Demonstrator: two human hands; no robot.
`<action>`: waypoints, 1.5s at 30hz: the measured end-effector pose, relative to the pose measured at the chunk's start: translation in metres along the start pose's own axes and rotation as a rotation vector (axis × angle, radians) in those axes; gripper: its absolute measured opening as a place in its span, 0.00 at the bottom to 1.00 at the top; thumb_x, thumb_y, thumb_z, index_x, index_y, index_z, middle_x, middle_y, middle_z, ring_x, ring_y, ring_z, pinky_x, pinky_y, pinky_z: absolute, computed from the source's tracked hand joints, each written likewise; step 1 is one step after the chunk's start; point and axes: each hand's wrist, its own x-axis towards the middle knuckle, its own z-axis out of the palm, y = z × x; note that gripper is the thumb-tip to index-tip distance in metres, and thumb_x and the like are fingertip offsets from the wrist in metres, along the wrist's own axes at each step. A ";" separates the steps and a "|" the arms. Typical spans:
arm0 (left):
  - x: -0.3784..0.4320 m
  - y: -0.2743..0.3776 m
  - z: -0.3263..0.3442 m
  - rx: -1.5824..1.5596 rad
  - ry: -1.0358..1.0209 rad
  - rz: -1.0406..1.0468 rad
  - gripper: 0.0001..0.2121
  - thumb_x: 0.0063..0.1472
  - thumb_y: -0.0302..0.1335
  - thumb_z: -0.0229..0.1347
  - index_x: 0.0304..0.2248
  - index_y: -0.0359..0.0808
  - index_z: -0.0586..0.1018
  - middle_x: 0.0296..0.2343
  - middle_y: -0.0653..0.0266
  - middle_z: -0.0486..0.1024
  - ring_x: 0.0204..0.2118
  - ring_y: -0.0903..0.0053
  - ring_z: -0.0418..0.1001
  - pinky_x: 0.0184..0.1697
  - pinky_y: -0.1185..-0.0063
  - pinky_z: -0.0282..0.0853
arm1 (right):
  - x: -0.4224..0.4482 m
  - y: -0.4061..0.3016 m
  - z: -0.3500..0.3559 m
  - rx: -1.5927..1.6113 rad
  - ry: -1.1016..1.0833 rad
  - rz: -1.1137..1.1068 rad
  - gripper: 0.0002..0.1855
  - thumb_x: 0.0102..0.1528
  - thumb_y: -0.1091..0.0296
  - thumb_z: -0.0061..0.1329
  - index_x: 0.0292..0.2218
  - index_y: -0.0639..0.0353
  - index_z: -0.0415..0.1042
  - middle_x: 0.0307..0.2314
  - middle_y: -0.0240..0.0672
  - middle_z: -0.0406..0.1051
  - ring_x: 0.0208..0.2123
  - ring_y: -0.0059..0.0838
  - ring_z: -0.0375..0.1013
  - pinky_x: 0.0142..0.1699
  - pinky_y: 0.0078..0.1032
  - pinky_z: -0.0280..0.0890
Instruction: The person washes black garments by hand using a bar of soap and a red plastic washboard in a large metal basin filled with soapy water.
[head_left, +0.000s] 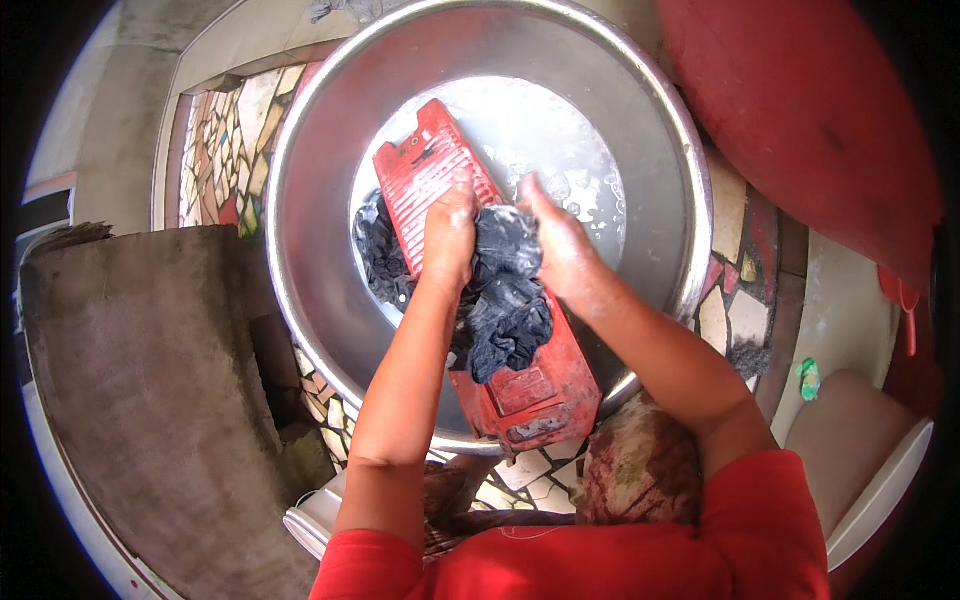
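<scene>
A dark, wet cloth (510, 300) is bunched between my two hands, with whitish suds on its upper part. My left hand (451, 229) grips its left side, and my right hand (564, 244) holds the right side with the thumb pointing up. Beneath the cloth, a red plastic washboard (435, 161) with ridges slants across a big metal basin (487, 37). The board's lower end leans on the near rim. More dark cloth (379, 244) lies in the sudsy water (574, 150), left of the board. My right fingers are partly hidden behind the cloth.
A large red object (810, 112) overhangs the upper right. On the left stands a rough brown slab (150, 375), with a white bucket (315, 517) near it. A small green item (808, 379) lies on the right. Broken-tile flooring (240, 142) surrounds the basin.
</scene>
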 end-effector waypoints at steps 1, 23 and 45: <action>-0.001 0.006 -0.007 -0.050 -0.031 0.015 0.22 0.64 0.47 0.46 0.19 0.39 0.72 0.20 0.73 0.66 0.23 0.82 0.60 0.26 0.80 0.57 | 0.002 -0.008 -0.001 0.063 0.024 0.059 0.30 0.57 0.40 0.43 0.39 0.65 0.70 0.32 0.38 0.74 0.29 0.29 0.75 0.38 0.26 0.71; -0.005 0.009 0.002 0.004 0.057 0.195 0.23 0.51 0.16 0.43 0.50 0.38 0.66 0.22 0.64 0.70 0.22 0.79 0.67 0.26 0.80 0.65 | 0.016 0.009 -0.013 0.075 0.311 -0.263 0.12 0.60 0.60 0.44 0.36 0.60 0.71 0.28 0.33 0.71 0.29 0.27 0.71 0.40 0.26 0.68; -0.028 -0.018 0.045 0.653 -0.014 0.585 0.14 0.59 0.35 0.52 0.22 0.33 0.79 0.15 0.49 0.72 0.18 0.59 0.72 0.23 0.69 0.66 | 0.019 0.036 -0.050 0.216 -0.209 -0.320 0.18 0.59 0.50 0.40 0.39 0.56 0.71 0.32 0.30 0.71 0.35 0.23 0.70 0.44 0.25 0.65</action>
